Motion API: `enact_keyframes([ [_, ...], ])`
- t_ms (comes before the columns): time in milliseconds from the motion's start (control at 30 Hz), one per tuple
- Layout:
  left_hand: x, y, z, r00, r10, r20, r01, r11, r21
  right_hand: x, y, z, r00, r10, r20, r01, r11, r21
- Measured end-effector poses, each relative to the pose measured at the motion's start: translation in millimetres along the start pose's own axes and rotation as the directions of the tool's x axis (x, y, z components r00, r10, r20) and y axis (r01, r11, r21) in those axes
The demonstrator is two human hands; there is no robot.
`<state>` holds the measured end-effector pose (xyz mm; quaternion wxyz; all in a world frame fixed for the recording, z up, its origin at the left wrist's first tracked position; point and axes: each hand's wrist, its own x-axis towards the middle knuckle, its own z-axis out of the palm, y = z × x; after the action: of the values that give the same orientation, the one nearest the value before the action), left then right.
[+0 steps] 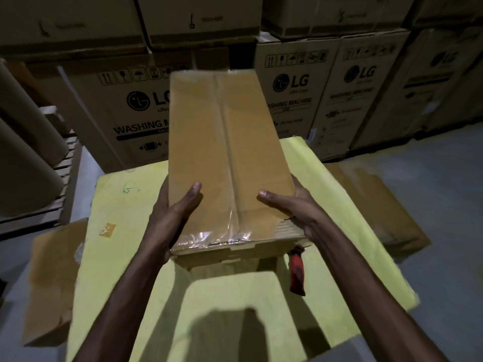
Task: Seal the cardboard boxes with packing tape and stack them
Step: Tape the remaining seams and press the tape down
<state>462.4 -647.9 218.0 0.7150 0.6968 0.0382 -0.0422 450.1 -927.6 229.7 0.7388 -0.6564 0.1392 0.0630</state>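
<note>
Both forearms come in from the bottom edge over the table (125, 257). Its top is yellow-green, with the person's shadow across the near part. Red-handled tool (298, 274) lies on the table just under the box's near right corner. Its upper end is hidden, type unclear.

Left hand (172, 212) grips the left side of the cardboard box (198, 142) close to its near end. Thumb is flat on the top face, fingers wrapped out of sight around the side. Right hand (295, 207) mirrors it on the right side: thumb on top, fingers hidden underneath.

Box is long, runs away from the person, top flaps closed, centred over the table. Clear tape (231, 163) runs the full length of the centre seam and folds over the near edge, wrinkled and glossy there. Near end face shows corrugated flap edges, with a cast shadow right below. Can't tell whether the far end rests on the table or is lifted.

Small tape scrap (107, 229) is stuck on the table left of the left hand, green scribble (129, 188) beyond it. Flattened cardboard (52, 278) lies on the grey floor (444, 178) off the table's left side, another sheet (379, 205) off the right.

Far left: big brown paper rolls (23, 158). At the back: stacked LG washing machine cartons (295, 100), more cartons on top.
</note>
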Motion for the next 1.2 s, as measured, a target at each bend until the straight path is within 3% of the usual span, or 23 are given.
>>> enact_keyframes([
  [167, -29, 27, 93, 0.990, 0.124, -0.074, -0.113, 0.985, 0.130, -29, -35, -89, 0.997, -0.078, -0.027, 0.080, 0.995, 0.062],
  [500, -108, 21, 377, 0.974, 0.223, 0.032, -0.225, 0.962, 0.157, -110, -56, -378, 0.976, -0.161, -0.149, 0.166, 0.986, 0.019],
  [700, -110, -4, 533, 0.975, 0.183, 0.123, -0.199, 0.971, 0.135, -126, -55, -532, 0.950, -0.154, -0.271, 0.140, 0.988, -0.070],
  [967, -47, -59, 734, 0.963, 0.105, 0.249, -0.144, 0.979, 0.143, -68, -37, -726, 0.918, -0.091, -0.387, 0.058, 0.994, -0.096],
  [1200, 58, -101, 892, 0.980, -0.070, 0.186, -0.007, 0.924, 0.383, 45, -47, -868, 0.911, -0.010, -0.412, -0.073, 0.980, -0.185],
])
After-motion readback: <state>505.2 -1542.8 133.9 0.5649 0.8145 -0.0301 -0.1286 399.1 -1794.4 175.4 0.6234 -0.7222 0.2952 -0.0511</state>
